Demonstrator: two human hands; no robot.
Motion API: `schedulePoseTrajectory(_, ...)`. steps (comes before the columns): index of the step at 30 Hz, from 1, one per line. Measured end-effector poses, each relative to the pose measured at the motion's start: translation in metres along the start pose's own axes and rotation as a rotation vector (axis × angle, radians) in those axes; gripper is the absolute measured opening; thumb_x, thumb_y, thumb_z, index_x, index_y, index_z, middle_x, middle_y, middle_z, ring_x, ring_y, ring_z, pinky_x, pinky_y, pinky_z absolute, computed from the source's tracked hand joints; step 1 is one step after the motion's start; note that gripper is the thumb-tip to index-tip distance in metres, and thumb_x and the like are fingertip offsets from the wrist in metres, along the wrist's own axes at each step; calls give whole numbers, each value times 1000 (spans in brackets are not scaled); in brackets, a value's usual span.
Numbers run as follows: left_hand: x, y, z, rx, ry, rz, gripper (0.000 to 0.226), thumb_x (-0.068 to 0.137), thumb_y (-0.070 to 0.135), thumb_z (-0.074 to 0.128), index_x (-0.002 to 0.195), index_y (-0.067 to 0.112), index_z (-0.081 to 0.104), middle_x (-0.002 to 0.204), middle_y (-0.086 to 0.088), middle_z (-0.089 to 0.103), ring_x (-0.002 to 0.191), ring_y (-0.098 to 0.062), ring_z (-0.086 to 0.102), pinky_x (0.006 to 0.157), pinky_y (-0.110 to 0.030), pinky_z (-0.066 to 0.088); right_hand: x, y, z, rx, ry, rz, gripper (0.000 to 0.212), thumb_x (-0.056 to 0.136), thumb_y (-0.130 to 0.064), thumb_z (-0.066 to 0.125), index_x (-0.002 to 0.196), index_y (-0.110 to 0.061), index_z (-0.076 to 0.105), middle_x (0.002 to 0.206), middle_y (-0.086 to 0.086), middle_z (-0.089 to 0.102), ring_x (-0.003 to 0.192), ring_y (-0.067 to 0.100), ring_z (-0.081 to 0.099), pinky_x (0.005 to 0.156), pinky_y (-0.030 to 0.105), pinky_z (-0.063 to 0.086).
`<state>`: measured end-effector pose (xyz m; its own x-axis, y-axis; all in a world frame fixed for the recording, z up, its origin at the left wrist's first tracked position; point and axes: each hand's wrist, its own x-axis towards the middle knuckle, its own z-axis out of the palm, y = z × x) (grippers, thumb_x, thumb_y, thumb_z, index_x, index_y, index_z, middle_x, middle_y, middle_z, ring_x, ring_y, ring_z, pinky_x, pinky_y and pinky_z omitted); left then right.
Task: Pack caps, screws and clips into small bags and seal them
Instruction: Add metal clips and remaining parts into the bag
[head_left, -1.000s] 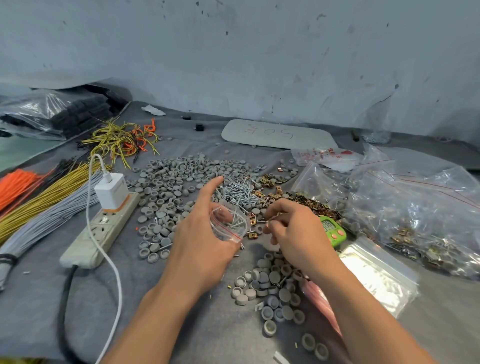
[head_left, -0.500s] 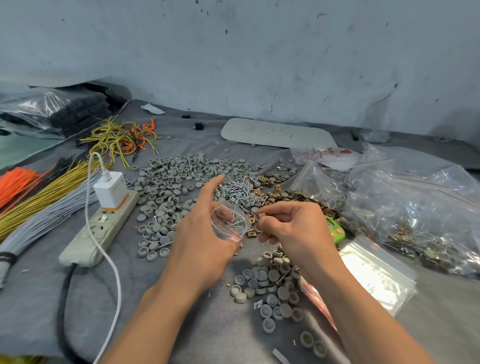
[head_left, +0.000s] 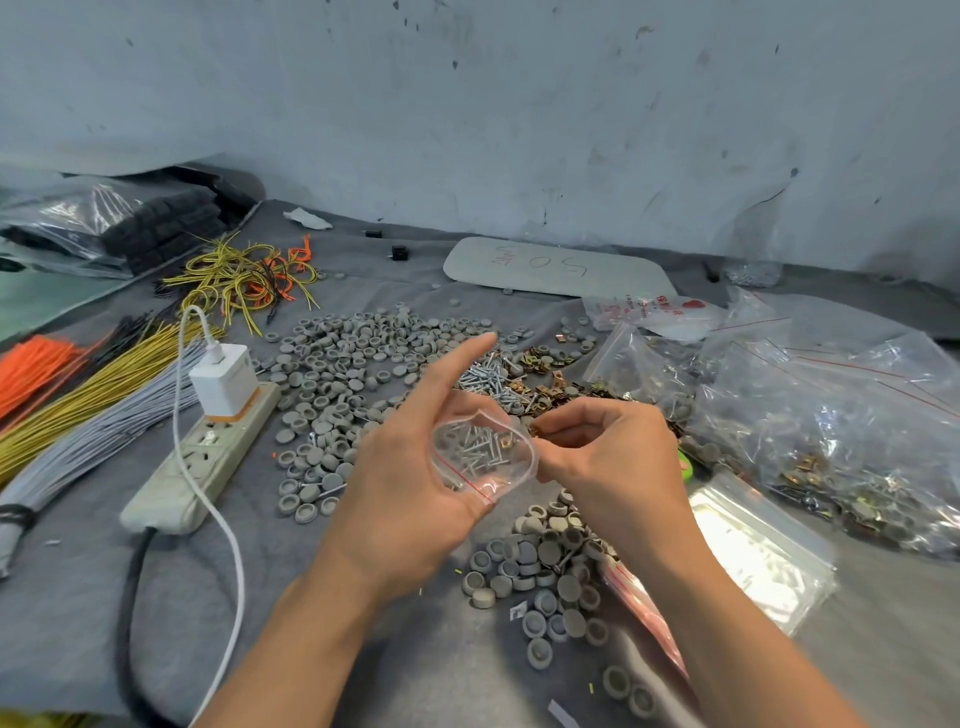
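- The small bag (head_left: 485, 470) is off the counter (head_left: 78, 597), cupped in the left hand (head_left: 410, 483). Thumb and curled fingers wrap its sides and the forefinger sticks out straight. The mouth gapes toward the right hand (head_left: 608, 457).
- The right hand's fingers are bent into a tight pinch on a brass clip (head_left: 535, 428), right at the bag's mouth.
- The bag is thin clear film, so likely limp, slick and nearly weightless. The screws (head_left: 475, 447) inside put the weight low, and their points could prick the film. It is probably best held by the side walls below the red seal line, leaving the rim free.
- The clip looks small, stiff and sharp-edged, so it likely needs a fingertip pinch.
- A pile of caps (head_left: 545, 561) lies just below the fingers, with loose screws and clips beyond them.
- Filled bags (head_left: 831, 415) crowd the right, and a power strip (head_left: 208, 457) lies well to the left.
- The space around the fingers themselves is open.
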<state>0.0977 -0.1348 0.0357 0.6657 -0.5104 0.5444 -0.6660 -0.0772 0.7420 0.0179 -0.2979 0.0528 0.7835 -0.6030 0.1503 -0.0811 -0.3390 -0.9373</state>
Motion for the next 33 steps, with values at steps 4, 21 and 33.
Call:
schedulePoseTrajectory(4, 0, -1, 1, 39, -14, -20, 103, 69, 21, 94, 145, 62, 37, 108, 24, 71, 97, 3, 71, 80, -22, 59, 0, 3, 0, -40, -56, 1, 6, 85, -20, 85, 85, -23, 80, 63, -6, 74, 49, 8, 66, 47, 14, 46)
schedulePoseTrajectory(21, 15, -2, 5, -794, 261, -555, 88, 60, 17, 84, 140, 26, 51, 100, 1, 79, 86, -12, 73, 88, -36, 54, -12, 4, 27, -55, -474, 228, 11, 78, -18, 69, 84, -19, 78, 60, 2, 70, 50, 7, 53, 57, 24, 44)
schedulePoseTrajectory(33, 10, 1, -24, -1354, 115, -433, 94, 54, 13, 92, 142, 9, 59, 87, -5, 64, 67, -14, 59, 72, -29, 56, -11, 0, 28, 302, -589, 386, 34, 85, 0, 54, 67, -18, 77, 61, 8, 56, 46, 12, 35, 46, 20, 25)
